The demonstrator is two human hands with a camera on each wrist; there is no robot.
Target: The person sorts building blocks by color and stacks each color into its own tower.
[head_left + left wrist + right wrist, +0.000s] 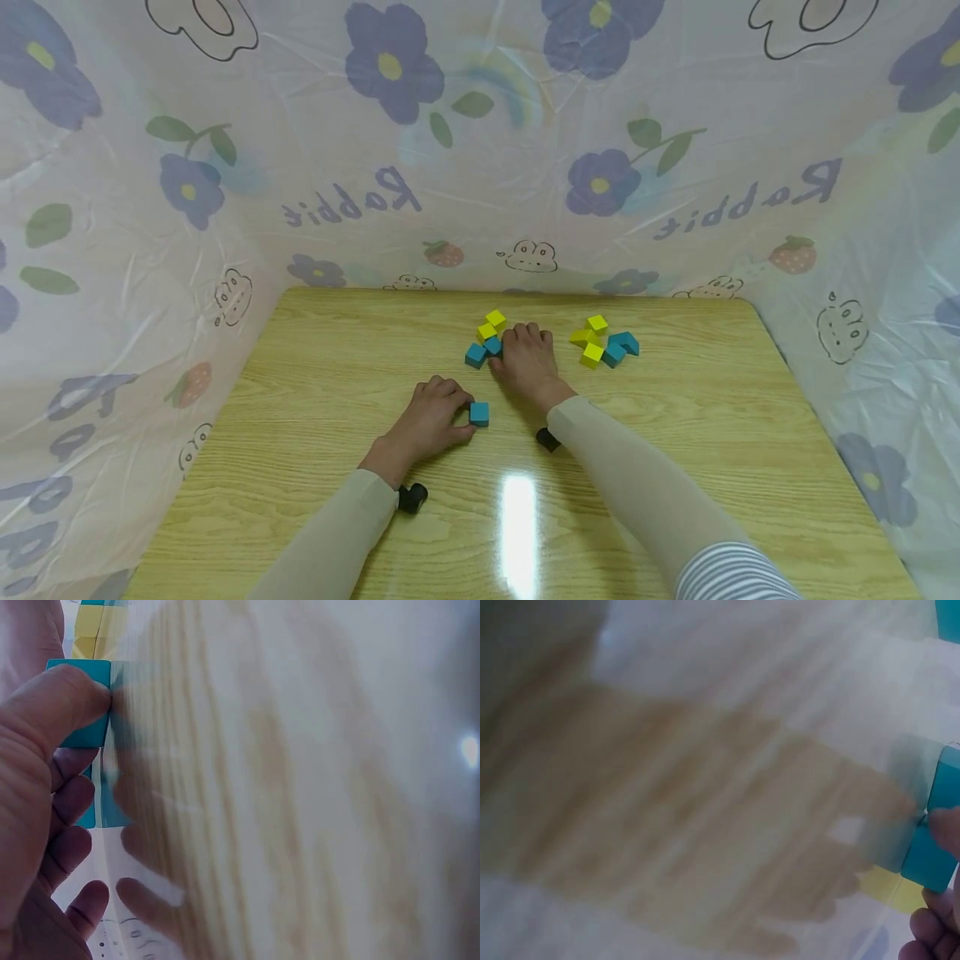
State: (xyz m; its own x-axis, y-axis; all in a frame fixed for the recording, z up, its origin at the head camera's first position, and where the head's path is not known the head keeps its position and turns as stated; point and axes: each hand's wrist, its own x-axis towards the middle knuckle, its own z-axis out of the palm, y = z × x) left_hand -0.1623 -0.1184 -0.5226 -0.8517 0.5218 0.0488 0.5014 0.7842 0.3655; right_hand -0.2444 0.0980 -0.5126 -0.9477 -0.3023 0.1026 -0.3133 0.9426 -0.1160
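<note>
Nearby, a left hand (427, 421) pinches one blue cube (479, 414) while the right hand (529, 360) pinches another blue block (492, 346) beside yellow blocks (487, 332).

Back sheet (300, 100), left word (351, 198): "Rabbit", purple, mirror-reversed, beyond the left hand (431, 418) and slightly to its left.
Back sheet, right word (750, 200): "Rabbit" again, same purple, also mirrored, beyond and to the right of the right hand (528, 360).
Side sheet (135, 333): large purple lettering (71, 433), left of the left hand, not surely readable.
</note>
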